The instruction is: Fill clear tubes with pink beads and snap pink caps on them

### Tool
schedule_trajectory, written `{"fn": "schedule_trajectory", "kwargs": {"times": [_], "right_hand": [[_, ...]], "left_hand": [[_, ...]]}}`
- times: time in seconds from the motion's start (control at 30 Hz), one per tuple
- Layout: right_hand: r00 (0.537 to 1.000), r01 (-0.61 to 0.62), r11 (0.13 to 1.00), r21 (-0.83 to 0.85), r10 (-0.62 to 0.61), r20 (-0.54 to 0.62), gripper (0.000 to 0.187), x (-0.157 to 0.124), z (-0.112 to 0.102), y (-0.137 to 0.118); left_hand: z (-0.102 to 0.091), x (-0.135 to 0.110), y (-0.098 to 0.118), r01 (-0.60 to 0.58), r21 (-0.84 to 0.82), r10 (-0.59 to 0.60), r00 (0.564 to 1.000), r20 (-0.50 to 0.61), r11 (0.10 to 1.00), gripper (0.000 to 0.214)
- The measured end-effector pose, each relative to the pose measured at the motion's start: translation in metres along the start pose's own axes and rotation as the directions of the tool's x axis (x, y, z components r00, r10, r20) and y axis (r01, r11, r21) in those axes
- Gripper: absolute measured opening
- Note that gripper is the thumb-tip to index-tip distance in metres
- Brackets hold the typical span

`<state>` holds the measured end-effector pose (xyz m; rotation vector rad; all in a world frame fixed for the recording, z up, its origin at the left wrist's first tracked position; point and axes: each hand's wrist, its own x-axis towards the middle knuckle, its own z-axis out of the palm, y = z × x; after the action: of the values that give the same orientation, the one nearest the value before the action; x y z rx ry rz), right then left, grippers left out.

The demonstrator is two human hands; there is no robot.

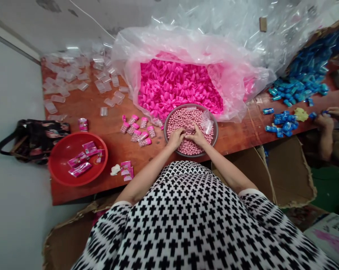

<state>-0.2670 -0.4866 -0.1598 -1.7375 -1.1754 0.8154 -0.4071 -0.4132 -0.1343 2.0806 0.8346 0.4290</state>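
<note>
A grey bowl (216, 139) full of small round pink balls (190, 147) stands at the table's front edge. Inside its rim, my left hand (176, 138) and my right hand (197, 135) meet over the balls. Between my fingertips is what looks like a small clear plastic container (189, 128), pinkish and partly hidden by the fingers. Both hands are closed around it. More clear containers (207, 123) lie on the balls at the bowl's right side. Just left of the bowl sit several filled containers with pink caps (143, 135).
Behind the bowl, a large plastic bag (231, 101) holds loose pink caps (177, 84). Empty clear containers (103, 84) are scattered at back left. A red basin (59, 165) with pink packets (78, 159) stands left, beside a dark bag (42, 138). Blue pieces (287, 122) and another person's hands (326, 118) are right.
</note>
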Motion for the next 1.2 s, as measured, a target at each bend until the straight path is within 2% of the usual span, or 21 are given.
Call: {"fn": "schedule_trajectory", "kwargs": {"times": [0.07,0.17,0.23,0.3,0.4,0.5,0.57,0.6,0.7,0.8,0.9,0.97,1.07,1.13,1.2], "right_hand": [[1.0,0.023,0.999,-0.04,-0.022,0.017,0.098,-0.001,-0.004,-0.004],[0.992,0.109,0.971,-0.213,-0.093,0.084,0.099,-0.008,-0.017,-0.013],[0.98,0.185,0.921,-0.344,-0.144,0.139,0.089,-0.015,-0.03,-0.022],[0.966,0.251,0.87,-0.424,-0.197,0.169,0.071,-0.021,-0.044,-0.034],[0.916,0.396,0.838,-0.374,-0.334,0.221,0.049,-0.021,-0.06,-0.054],[0.814,0.555,0.799,-0.233,-0.464,0.349,0.041,-0.012,-0.066,-0.069],[0.763,0.609,0.771,-0.186,-0.506,0.403,0.039,-0.005,-0.067,-0.074],[0.754,0.622,0.763,-0.177,-0.521,0.4,0.038,-0.002,-0.067,-0.074],[0.77,0.615,0.77,-0.168,-0.541,0.337,0.032,0.004,-0.067,-0.071],[0.773,0.61,0.779,-0.143,-0.545,0.326,0.026,0.007,-0.065,-0.068],[0.76,0.622,0.773,-0.126,-0.558,0.333,0.025,0.011,-0.062,-0.068],[0.75,0.633,0.764,-0.125,-0.565,0.343,0.024,0.011,-0.059,-0.07],[0.75,0.622,0.773,-0.121,-0.544,0.376,0.028,0.011,-0.06,-0.071],[0.806,0.539,0.832,-0.13,-0.465,0.366,0.038,0.015,-0.069,-0.071],[0.899,0.408,0.89,-0.203,-0.353,0.258,0.043,0.028,-0.084,-0.069]], "left_hand": [[-0.001,0.0,0.0,0.012,-0.056,-0.013,1.0,-0.008,0.998,0.009],[-0.009,-0.005,-0.001,0.008,-0.16,-0.021,0.997,-0.077,0.987,0.01],[-0.015,-0.009,-0.002,-0.012,-0.228,-0.015,0.993,-0.114,0.974,0.015],[-0.021,-0.012,-0.003,-0.048,-0.301,0.011,0.992,-0.125,0.952,0.019],[-0.024,-0.014,0.001,-0.062,-0.48,0.026,0.996,-0.081,0.875,0.027],[-0.018,-0.014,0.01,0.038,-0.704,-0.026,0.999,0.028,0.71,0.036],[-0.014,-0.013,0.015,0.095,-0.795,-0.063,0.995,0.072,0.599,0.041],[-0.013,-0.013,0.018,0.112,-0.821,-0.08,0.994,0.08,0.56,0.044],[-0.011,-0.012,0.02,0.148,-0.853,-0.118,0.988,0.102,0.5,0.051],[-0.013,-0.008,0.019,0.156,-0.845,-0.114,0.987,0.113,0.511,0.056],[-0.017,-0.005,0.018,0.153,-0.81,-0.105,0.988,0.114,0.566,0.054],[-0.021,-0.003,0.018,0.11,-0.747,-0.087,0.994,0.07,0.655,0.048],[-0.028,-0.004,0.018,-0.01,-0.568,-0.034,0.997,-0.068,0.823,0.034],[-0.031,-0.006,0.015,-0.048,-0.474,-0.024,0.989,-0.144,0.879,0.029],[-0.032,-0.008,0.013,-0.051,-0.449,-0.029,0.985,-0.168,0.892,0.027]]}}
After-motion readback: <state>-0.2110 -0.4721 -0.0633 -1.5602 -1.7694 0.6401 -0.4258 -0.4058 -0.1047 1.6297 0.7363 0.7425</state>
